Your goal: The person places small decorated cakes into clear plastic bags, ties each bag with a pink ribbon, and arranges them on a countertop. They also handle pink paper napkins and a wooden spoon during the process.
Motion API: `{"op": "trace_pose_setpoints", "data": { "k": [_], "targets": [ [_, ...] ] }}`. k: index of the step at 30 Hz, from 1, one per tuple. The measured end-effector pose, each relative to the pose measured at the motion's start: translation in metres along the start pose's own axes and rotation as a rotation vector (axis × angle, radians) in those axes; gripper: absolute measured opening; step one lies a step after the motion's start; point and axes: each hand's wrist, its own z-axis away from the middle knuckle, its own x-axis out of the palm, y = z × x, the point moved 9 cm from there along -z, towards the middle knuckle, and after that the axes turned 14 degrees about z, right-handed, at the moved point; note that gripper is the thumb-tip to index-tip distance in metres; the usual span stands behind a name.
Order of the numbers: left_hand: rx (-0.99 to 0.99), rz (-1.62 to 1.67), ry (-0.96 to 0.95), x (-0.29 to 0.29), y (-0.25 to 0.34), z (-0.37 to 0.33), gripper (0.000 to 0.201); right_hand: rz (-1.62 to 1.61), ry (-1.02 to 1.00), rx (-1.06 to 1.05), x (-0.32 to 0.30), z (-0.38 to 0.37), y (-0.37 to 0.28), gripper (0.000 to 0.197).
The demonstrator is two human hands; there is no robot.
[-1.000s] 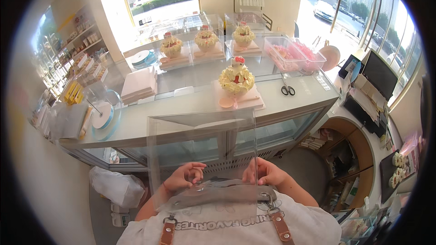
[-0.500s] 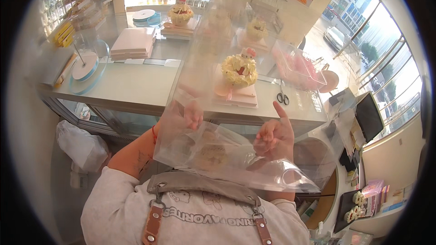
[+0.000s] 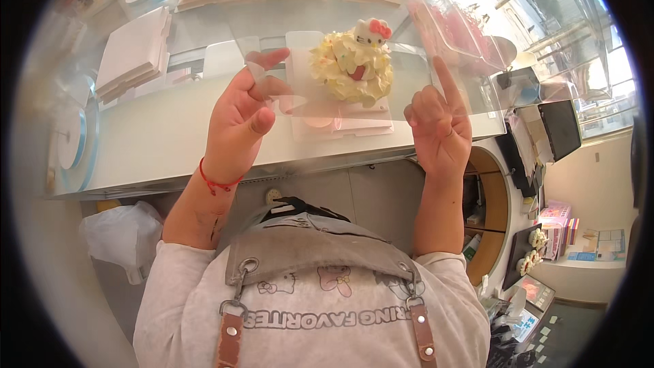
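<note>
Head: ruffled cake [image 3: 349,61], left hand [image 3: 246,108] spread at clear plastic [image 3: 320,105], right hand's [image 3: 439,119] grip unclear

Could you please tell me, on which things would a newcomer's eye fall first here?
Probably on the yellow cake just above the picture's middle, topped by a white cat figure with a red bow. Next, perhaps, on the left hand and right hand, raised on either side of it, and the red bracelet at the left wrist.
</note>
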Motion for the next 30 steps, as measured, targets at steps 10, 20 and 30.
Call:
{"op": "trace_pose_setpoints", "data": {
  "k": [10, 20, 30],
  "targets": [
    [-0.154, -0.036, 0.036, -0.015, -0.041, -0.020, 0.082, -0.095, 0.100, 0.099, -0.039, -0.005, 0.041, 0.080],
    [-0.179, -0.104, 0.220, -0.009, -0.059, 0.001, 0.086, -0.268, -0.036, 0.230, -0.048, 0.001, 0.068, 0.074],
    [-0.180, -0.112, 0.291, -0.017, -0.076, 0.019, 0.085, -0.260, -0.030, 0.317, -0.051, 0.011, 0.087, 0.071]
  ]
}}
